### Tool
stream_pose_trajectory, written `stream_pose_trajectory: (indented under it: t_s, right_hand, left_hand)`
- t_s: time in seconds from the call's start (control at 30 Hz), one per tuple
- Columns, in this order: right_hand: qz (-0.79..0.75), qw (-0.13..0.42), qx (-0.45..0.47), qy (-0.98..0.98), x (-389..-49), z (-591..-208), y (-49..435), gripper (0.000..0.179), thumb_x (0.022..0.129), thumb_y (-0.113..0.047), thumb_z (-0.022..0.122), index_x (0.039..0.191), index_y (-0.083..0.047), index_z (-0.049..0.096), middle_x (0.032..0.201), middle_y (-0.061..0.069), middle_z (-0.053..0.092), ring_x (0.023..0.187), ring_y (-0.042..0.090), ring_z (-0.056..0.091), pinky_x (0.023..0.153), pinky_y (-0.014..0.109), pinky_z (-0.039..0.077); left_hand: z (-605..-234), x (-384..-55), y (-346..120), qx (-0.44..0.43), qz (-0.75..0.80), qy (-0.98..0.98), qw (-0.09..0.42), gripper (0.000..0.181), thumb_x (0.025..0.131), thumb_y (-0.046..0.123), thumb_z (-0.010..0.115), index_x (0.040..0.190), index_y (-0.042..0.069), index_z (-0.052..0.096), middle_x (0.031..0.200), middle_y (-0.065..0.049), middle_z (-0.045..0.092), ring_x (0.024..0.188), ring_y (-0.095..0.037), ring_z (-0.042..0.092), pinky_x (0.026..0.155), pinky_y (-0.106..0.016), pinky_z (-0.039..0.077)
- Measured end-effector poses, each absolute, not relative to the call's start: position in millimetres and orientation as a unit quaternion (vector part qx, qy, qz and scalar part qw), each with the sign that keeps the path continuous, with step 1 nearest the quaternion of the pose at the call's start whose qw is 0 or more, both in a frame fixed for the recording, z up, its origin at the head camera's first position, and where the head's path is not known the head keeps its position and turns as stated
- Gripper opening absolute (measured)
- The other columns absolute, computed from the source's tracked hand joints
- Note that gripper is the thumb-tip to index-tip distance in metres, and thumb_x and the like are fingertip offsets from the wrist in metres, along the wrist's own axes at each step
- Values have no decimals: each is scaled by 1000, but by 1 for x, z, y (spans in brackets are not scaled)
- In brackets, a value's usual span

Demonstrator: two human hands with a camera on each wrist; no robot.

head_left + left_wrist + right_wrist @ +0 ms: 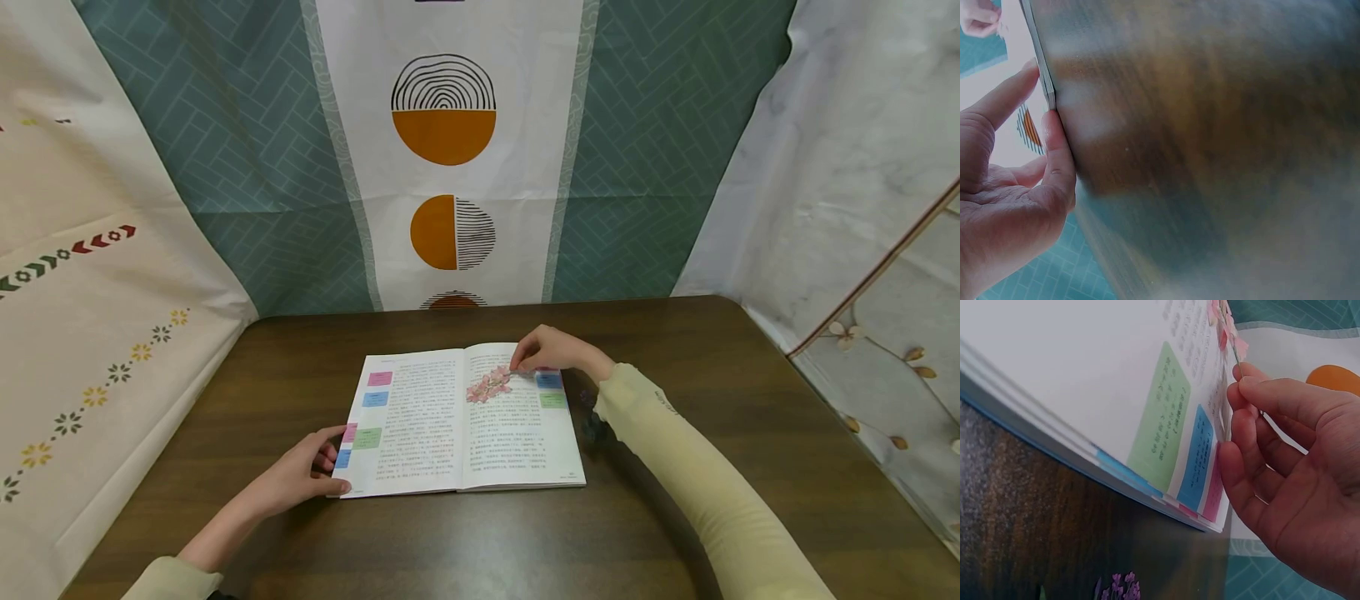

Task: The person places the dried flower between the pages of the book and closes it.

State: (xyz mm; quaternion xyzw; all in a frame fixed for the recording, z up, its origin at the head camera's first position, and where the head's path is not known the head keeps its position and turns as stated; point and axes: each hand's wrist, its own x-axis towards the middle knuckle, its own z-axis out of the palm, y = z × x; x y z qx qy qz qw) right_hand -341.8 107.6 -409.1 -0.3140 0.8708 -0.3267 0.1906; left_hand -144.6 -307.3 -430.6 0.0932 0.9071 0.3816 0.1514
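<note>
An open book (pixel 420 458) lies flat on the table, with printed pages and coloured blocks of pink, blue and green near the outer margins. My left hand (pixel 306 468) holds its lower left edge, thumb on the page corner and fingers curled at the side. In the left wrist view, thumb and fingertips of the left hand (pixel 1019 181) meet the book's edge. Over the upper right page, my right hand (pixel 551 348) pinches the thin stem of a pink flower sprig (pixel 489 384). The right wrist view shows the right hand (pixel 1297 437) gripping that stem between thumb and fingertips.
Purple flowers (pixel 1120 587) lie on the brown table (pixel 480 542) right of the book, partly hidden beneath the right forearm in the head view. Patterned cloths (pixel 637 167) hang behind the table and at both sides.
</note>
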Motion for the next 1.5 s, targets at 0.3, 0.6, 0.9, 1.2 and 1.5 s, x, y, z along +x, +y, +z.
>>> stream_pose_trajectory:
  t_s: [0.3,0.6,0.9,1.2,1.5]
  right_hand:
    - [-322,190,-313,873,-339,-409,109,12,92,-11,68,99,-9,78,102,7,74,83,14,58,84,27,51]
    - [-324,174,-308,877,-338,-406,116,21,90,-16,72,109,-11,74,107,7,72,87,17,59,78,26,50]
    - [-320,164,-310,880,-330,-396,124,25,90,-14,70,114,-6,71,113,12,70,98,24,63,76,30,54]
    - [-304,120,-315,891,-309,-389,131,28,89,-16,71,116,-6,70,110,9,69,96,21,59,85,34,52]
    - [-305,90,-329,889,-278,-391,140,36,88,-22,75,119,-5,67,111,12,68,93,25,57,75,27,47]
  left_hand:
    - [-430,-144,-307,95,379,908,152,90,77,20,85,146,-8,34,101,-12,48,91,-22,48,71,-22,47]
    - [-431,-144,-307,92,380,907,154,90,77,20,84,146,-6,34,102,-12,47,91,-22,47,71,-23,46]
    - [-431,-144,-307,92,385,905,158,90,77,19,84,146,-7,33,102,-12,47,91,-22,47,71,-23,46]
    - [-432,-145,-308,95,382,906,155,89,77,19,84,146,-7,34,102,-12,47,91,-22,48,71,-22,47]
    - [-432,-146,-308,94,381,907,155,90,77,20,85,146,-6,34,102,-12,48,92,-22,48,71,-22,47]
